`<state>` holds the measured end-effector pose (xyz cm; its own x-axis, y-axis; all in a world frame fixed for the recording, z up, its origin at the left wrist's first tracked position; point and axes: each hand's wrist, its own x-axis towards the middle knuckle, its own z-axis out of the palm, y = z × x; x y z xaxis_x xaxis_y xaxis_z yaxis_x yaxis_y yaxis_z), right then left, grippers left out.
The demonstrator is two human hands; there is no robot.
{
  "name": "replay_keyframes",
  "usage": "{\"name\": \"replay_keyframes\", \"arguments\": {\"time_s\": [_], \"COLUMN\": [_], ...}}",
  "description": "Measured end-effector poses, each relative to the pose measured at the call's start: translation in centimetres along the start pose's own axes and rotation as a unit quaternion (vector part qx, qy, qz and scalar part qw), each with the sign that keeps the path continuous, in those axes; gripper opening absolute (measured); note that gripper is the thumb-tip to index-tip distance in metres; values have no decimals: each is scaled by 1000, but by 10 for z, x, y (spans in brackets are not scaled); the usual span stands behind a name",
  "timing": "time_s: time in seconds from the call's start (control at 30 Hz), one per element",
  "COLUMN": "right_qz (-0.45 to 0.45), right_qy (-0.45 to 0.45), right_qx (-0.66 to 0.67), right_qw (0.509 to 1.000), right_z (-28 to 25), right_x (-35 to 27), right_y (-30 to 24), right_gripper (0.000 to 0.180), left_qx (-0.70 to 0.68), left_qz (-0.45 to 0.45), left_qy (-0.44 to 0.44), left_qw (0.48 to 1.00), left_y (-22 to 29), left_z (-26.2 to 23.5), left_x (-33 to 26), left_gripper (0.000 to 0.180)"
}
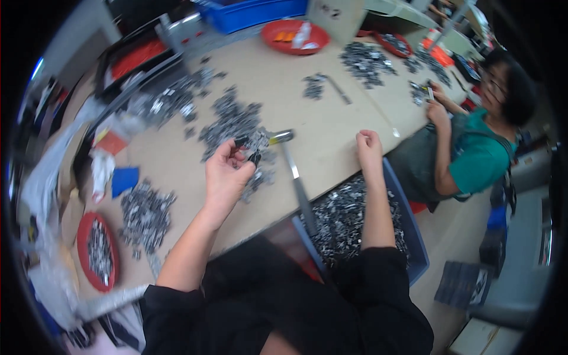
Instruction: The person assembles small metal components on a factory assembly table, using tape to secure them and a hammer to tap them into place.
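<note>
My left hand (228, 174) is raised over a heap of small grey metal pieces (234, 121) on the table. Its thumb and forefinger, with black coverings at the tips, curl toward each other, and blur hides what lies between them. Just right of them lies a hammer (297, 183), its metal head on the table and its dark handle reaching past the front edge. My right hand (369, 149) is closed in a pinch near the table edge, above a blue-grey bin (421, 260) full of small metal pieces. Anything in its fingers is too small to make out.
More metal pieces (147, 216) lie at the left, beside a red oval dish (83, 245) holding some. A red bowl (322, 38) and a blue crate (248, 16) are at the back. At the right, a person in green (482, 154) works at the same table.
</note>
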<state>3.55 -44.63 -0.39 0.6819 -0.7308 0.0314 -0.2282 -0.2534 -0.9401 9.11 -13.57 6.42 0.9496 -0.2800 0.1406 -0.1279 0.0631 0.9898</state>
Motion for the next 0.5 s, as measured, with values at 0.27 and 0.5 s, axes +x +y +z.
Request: {"name": "replay_keyframes", "arguments": {"time_s": [0.27,0.5], "right_qz": [-149,-182], "right_qy": [-254,-188], "right_qx": [-418,-362], "right_qw": [859,895], "right_z": [45,42], "right_x": [-176,-171], "right_y": [-80,-59], "right_gripper": [58,27], "left_qx": [142,333], "left_qz": [-70,79], "left_qy": [121,76], "left_qw": [980,937], "left_y": [-39,-47], "left_z": [-95,-120], "left_x": [-117,-132], "left_gripper": [37,42]}}
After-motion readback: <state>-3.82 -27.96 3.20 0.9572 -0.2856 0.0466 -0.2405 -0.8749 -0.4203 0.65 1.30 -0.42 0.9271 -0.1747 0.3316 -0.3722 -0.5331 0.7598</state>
